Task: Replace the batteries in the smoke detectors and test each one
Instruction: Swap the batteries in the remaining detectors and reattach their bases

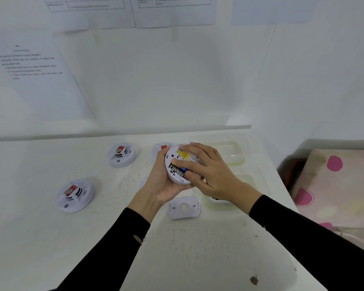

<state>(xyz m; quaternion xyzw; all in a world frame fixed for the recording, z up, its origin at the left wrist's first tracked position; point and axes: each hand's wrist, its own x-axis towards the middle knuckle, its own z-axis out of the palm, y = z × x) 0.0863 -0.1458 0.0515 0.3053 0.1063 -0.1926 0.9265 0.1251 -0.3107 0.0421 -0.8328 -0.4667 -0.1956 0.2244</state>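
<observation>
My left hand [159,181] cradles a round white smoke detector [172,162] from below, its back turned up toward me. A black and blue battery [180,171] lies in the detector's open compartment. My right hand [210,173] lies across the detector's back, its fingertips pressing on the battery. A white mounting plate [184,207] rests on the table just below my hands. Two more detectors stand face up on the table, one at the far left [75,195] and one further back [121,154]. A third [161,149] peeks out behind my left hand.
The white table [198,248] meets a white wall with taped paper sheets [40,74]. Clear plastic containers [229,152] sit behind and to the right of my hands. A pink spotted cloth [334,181] lies beyond the table's right edge.
</observation>
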